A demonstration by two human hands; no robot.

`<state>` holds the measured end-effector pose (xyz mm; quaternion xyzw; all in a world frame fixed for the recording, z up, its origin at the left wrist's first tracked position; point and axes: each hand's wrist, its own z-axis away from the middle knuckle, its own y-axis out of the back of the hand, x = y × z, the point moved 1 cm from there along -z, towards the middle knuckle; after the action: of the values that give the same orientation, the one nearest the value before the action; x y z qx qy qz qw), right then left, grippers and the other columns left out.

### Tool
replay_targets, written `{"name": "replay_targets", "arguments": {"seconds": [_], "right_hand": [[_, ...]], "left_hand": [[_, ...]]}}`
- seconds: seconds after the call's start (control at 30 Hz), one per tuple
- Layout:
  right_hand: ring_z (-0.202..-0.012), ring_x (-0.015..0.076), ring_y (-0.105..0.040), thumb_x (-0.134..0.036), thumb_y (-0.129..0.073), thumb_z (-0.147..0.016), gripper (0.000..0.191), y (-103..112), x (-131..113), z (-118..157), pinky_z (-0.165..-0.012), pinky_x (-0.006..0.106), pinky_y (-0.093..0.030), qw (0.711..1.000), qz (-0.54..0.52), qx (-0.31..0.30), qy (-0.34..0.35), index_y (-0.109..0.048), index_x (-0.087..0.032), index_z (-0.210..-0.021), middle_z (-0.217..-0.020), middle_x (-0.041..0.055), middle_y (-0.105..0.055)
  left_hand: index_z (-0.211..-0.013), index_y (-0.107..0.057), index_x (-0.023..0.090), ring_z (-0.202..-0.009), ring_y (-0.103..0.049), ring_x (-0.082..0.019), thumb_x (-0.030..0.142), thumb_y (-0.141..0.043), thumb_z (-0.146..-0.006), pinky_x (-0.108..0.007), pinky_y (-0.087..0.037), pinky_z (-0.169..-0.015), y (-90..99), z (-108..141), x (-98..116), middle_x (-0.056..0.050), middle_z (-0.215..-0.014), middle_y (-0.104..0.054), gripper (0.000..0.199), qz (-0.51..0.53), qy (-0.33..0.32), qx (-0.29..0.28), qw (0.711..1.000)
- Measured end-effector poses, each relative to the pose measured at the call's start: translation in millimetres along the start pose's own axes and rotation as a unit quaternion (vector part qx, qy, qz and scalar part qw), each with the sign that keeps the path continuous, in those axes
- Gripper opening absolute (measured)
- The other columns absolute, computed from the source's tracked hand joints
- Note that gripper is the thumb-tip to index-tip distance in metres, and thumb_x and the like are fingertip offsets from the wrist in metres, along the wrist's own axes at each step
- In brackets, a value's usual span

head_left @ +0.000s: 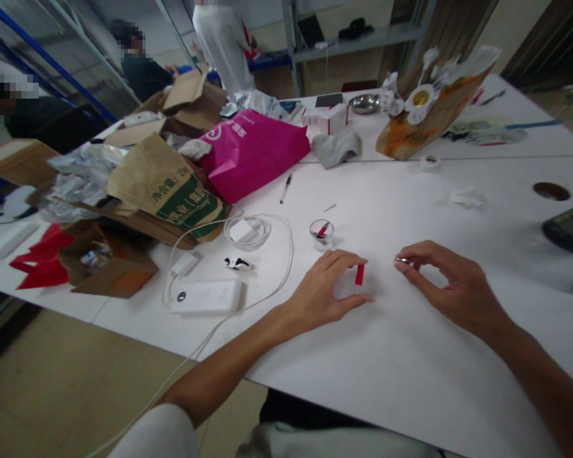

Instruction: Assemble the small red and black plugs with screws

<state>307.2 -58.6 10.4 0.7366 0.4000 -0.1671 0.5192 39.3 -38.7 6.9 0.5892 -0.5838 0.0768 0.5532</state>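
Note:
My left hand point(322, 286) is over the white table point(391, 375), its thumb and index finger spread wide apart. A short, flat red strip point(360, 275) shows in the gap by the index fingertip; whether it touches the finger or lies on the table I cannot tell. To the right, my right hand point(444, 283) pinches a small shiny metal piece point(403, 259) between thumb and fingertips. Its exact kind is too small to make out. Beyond my left hand stands a small clear cup point(328, 243) with red and dark small items inside.
Left of my hands are a white power bank point(207, 298), a coiled white cable point(267, 232) and a black-and-white small item point(237, 263). Farther back are a pen point(285, 189), a magenta bag point(262, 149), a brown paper sack point(148, 178) and a tape roll point(430, 163). People are in the background.

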Motion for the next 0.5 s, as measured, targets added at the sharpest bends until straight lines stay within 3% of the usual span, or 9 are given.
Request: {"name": "replay_targets", "arguments": {"seconds": [0.27, 0.5], "right_hand": [[-0.085, 0.0233, -0.074, -0.035, -0.07, -0.104, 0.012, -7, -3, 4, -0.079, 0.04, -0.062, 0.999, -0.023, -0.026, 0.013, -0.073, -0.027, -0.113, -0.104, 0.0067, -0.077], [-0.081, 0.0235, -0.073, -0.038, -0.069, -0.104, 0.013, 4, 2, 0, -0.077, 0.04, -0.061, 0.999, 0.023, -0.009, 0.029, -0.073, -0.028, -0.112, -0.101, 0.0065, -0.079]], "left_hand": [[-0.142, -0.063, 0.021, -0.123, -0.07, -0.025, 0.046, -0.082, -0.097, -0.041, -0.065, -0.099, -0.7, 0, 5, -0.015, -0.134, -0.071, 0.054, 0.069, -0.028, -0.001, 0.997], [-0.139, -0.063, 0.021, -0.124, -0.069, -0.03, 0.056, -0.082, -0.094, -0.05, -0.055, -0.112, -2.1, 1, -4, -0.014, -0.133, -0.073, 0.06, -0.046, -0.022, -0.033, 0.998]]}}
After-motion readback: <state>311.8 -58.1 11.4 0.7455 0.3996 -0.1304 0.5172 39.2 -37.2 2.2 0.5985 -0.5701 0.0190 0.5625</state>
